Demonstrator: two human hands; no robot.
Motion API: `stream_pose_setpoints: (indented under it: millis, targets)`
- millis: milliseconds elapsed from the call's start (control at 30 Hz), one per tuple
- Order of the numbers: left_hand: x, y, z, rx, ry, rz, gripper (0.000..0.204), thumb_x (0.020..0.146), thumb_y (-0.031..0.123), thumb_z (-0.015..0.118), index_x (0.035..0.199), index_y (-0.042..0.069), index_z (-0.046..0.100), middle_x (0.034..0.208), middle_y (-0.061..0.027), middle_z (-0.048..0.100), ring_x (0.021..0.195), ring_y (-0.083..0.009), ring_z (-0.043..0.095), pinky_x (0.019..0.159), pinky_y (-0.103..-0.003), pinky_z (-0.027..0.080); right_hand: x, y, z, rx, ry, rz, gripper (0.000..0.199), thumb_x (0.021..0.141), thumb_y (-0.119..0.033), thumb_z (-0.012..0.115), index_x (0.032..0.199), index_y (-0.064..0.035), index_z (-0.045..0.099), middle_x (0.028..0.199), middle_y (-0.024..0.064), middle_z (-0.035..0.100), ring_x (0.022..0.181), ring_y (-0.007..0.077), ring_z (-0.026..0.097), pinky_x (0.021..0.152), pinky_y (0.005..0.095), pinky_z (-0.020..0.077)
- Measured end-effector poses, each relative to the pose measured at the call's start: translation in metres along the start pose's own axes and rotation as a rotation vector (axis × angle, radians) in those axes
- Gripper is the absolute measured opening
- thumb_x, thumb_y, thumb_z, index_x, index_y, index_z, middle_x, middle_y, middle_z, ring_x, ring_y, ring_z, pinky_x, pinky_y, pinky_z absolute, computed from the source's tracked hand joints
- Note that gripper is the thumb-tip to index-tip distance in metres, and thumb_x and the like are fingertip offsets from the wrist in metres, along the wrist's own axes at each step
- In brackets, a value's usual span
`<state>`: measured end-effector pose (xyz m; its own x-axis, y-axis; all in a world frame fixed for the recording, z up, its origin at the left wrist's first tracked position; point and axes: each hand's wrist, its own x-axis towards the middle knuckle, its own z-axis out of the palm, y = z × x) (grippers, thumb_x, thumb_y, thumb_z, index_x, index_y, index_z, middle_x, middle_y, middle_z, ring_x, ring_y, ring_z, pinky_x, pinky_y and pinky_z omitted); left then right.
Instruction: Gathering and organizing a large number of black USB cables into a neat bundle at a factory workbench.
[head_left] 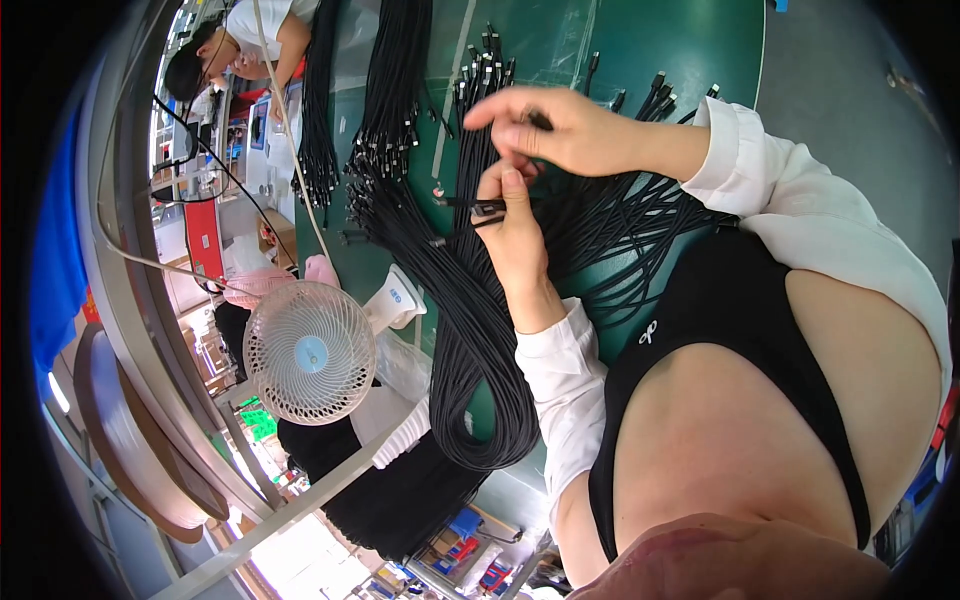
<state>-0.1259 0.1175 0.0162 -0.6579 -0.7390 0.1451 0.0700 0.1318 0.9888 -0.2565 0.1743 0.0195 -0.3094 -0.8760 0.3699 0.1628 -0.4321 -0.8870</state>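
Observation:
My left hand is closed on a black cable, pinched between thumb and fingers near its plug end. Just above it, my right hand is slightly blurred, with its index finger stretched to the left. A small dark piece shows among the right hand's fingers; its kind is unclear. Beneath both hands a thick bundle of black cables runs along the green table and loops at the near end. More loose black cables fan out to the right under my wrists.
Other cable bundles lie on the table's far left, their plug ends together. A white desk fan stands at the left, close to a metal frame bar. Beyond it are a large spool and a co-worker at the upper left.

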Motion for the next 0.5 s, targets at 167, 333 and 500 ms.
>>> stream_pose_setpoints:
  millis: [167,333,500]
  targets:
    - [0.0,-0.002,-0.005,-0.022,-0.172,-0.161,0.017,0.09,0.015,0.049,0.087,-0.001,0.056,0.072,-0.0033,0.054,0.065,-0.0094,0.05,0.059,-0.022,0.042,-0.004,-0.005,-0.008,-0.048,0.023,0.047,0.04,0.085,-0.012,0.055,0.122,-0.0026,0.045,0.082,0.0026,0.054,0.062,0.0055,0.049,0.058,0.019,0.0428]
    - [-0.004,0.002,0.008,0.038,-0.161,-0.236,0.006,0.086,0.004,0.051,0.084,-0.001,0.054,0.069,-0.0023,0.053,0.058,-0.0092,0.049,0.053,-0.021,0.04,-0.005,-0.018,0.002,-0.218,-0.067,-0.035,0.048,0.078,-0.005,0.063,0.123,-0.0047,0.045,0.088,0.0055,0.059,0.072,0.0059,0.052,0.065,0.0194,0.0444]
    - [-0.017,0.005,-0.004,-0.088,-0.012,-0.033,0.016,0.089,0.012,0.051,0.085,-0.003,0.057,0.068,-0.0024,0.053,0.059,-0.008,0.049,0.055,-0.02,0.04,0.001,-0.005,-0.001,-0.047,-0.051,-0.025,0.046,0.08,-0.005,0.062,0.122,-0.0013,0.044,0.084,0.0048,0.056,0.075,0.0083,0.051,0.066,0.0215,0.0421]
